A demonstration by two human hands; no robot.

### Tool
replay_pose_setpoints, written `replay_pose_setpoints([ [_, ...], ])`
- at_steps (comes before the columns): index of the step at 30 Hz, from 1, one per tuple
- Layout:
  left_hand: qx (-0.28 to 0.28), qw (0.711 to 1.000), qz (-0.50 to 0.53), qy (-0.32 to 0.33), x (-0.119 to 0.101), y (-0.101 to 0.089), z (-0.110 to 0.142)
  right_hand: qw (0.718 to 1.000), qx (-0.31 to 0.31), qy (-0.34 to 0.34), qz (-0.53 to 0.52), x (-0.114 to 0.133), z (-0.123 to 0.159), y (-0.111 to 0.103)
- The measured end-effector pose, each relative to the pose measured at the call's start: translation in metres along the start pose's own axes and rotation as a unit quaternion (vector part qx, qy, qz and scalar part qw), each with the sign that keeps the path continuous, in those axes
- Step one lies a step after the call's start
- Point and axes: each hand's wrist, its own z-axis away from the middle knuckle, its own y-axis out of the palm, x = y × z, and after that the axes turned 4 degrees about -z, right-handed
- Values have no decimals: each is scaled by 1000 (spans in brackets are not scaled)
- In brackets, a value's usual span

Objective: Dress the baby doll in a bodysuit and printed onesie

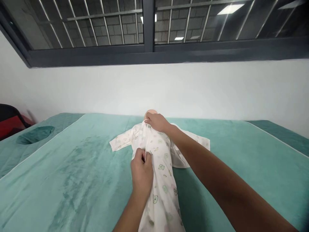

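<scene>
A white baby garment [160,180] with small green and brown animal prints lies lengthwise in front of me, its sleeves spread to both sides. At its neck a doll's head [151,111] shows in part; the rest of the doll is covered by cloth. My right hand [156,121] is closed on the garment's collar, just below the head. Lower down, at the front edge on the left side, my left hand [142,169] pinches the fabric between thumb and fingers. Whatever lies under the fingertips is hidden.
A teal padded bed [72,180] carries the garment, with a face hole [36,134] at its left end. Behind it stands a white wall [154,87] below a dark-framed barred window [154,56]. A red and black object [12,122] sits at the far left.
</scene>
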Motion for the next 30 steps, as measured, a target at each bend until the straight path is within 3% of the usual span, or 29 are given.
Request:
replay_pose_setpoints([
  [7, -58, 989, -104, 87, 16, 3, -13, 989, -72, 60, -114, -13, 25, 18],
  [12, -24, 979, -137, 150, 15, 6, -44, 939, -164, 81, -291, -28, 54, 22],
  [15, 8, 974, -124, 187, 6, 10, -72, 942, -190, 74, -267, -38, 75, 19],
  [19, 64, 980, -95, 163, -6, 18, -110, 944, -234, 117, -203, -52, 102, 12],
  [23, 86, 985, -65, 137, -4, 17, -136, 960, -162, 146, -174, -57, 108, 3],
  [27, 105, 988, -64, 98, 4, 4, -147, 962, -105, 171, -187, -58, 102, -8],
  [30, 161, 982, -69, 71, 4, -8, -150, 960, -47, 189, -202, -59, 98, -14],
])
